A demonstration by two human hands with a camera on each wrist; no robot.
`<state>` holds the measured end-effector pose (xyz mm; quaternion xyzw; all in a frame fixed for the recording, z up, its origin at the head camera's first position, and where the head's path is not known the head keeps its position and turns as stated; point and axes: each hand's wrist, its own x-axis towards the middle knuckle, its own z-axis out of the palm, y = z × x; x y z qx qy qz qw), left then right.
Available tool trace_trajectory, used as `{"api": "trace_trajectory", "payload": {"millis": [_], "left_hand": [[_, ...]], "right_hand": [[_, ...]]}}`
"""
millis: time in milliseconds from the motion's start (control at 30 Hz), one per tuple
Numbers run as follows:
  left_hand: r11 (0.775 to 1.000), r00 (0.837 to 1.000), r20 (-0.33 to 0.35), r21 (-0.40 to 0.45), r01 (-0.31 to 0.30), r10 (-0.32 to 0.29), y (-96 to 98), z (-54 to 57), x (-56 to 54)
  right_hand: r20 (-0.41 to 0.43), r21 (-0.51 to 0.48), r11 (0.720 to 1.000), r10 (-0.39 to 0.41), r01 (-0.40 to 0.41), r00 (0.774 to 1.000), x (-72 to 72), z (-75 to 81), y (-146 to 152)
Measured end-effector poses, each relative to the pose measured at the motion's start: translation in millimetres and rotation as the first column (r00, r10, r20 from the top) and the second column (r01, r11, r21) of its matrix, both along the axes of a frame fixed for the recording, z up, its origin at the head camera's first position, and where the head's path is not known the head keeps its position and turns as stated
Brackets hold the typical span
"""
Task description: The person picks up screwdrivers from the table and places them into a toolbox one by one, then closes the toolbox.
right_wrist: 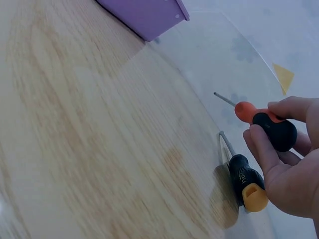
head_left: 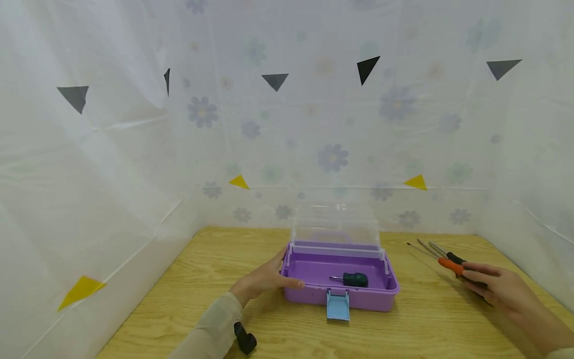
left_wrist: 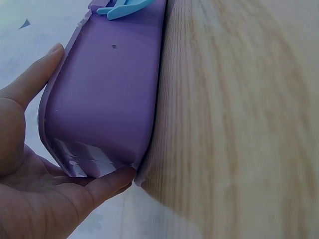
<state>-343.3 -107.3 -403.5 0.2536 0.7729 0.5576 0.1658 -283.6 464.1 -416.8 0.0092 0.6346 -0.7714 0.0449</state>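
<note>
Your right hand [head_left: 502,289] pinches the orange-and-black screwdriver [right_wrist: 264,124] by its handle, fingers curled over the black grip, thumb under it; it sits well to the right of the purple toolbox [head_left: 341,281], lifted off or barely off the wooden table [head_left: 188,279], cannot tell which. Judging by its build, it is light and stiff, with a rubbery grip that should not slip; the thin shaft pokes away from you, so take it at the fat handle, as you do now. A black screwdriver with a yellow end [right_wrist: 246,181] lies on the table just beside it, close under your fingers, and another shaft shows near in the head view. Your left hand [head_left: 264,279] cups the toolbox's left front corner, thumb along the front wall, fingers round the side. The toolbox stands open, clear lid [head_left: 336,224] upright at the back, blue latch [head_left: 338,305] hanging at the front; a green-handled screwdriver [head_left: 352,279] lies inside. Between right hand and toolbox is bare table. Plastic sheeting [head_left: 112,164] walls the table on the left, back and right, near your right hand.
</note>
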Motion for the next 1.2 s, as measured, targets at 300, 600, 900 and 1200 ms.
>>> {"api": "trace_trajectory", "payload": {"millis": [300,600,900,1200], "left_hand": [[1.0,1.0,0.0,-0.017,-0.021,0.021,-0.4,1.3,0.9],[0.999,0.999,0.006,-0.019,-0.032,0.032,-0.9,0.6,0.6],[1.0,1.0,0.013,0.001,-0.014,0.014,-0.6,0.4,1.4],[1.0,1.0,0.025,0.017,-0.018,0.018,0.2,-1.7,-0.3]], "right_hand": [[-0.035,-0.159,0.977,0.136,-0.14,0.99,0.4,-6.5,13.4],[-0.127,-0.318,0.888,0.307,-0.332,0.943,0.8,-0.9,15.5],[-0.155,-0.33,0.861,0.354,-0.386,0.922,0.9,3.5,15.4],[-0.199,-0.307,0.834,0.414,-0.458,0.888,1.5,12.1,10.8]]}}
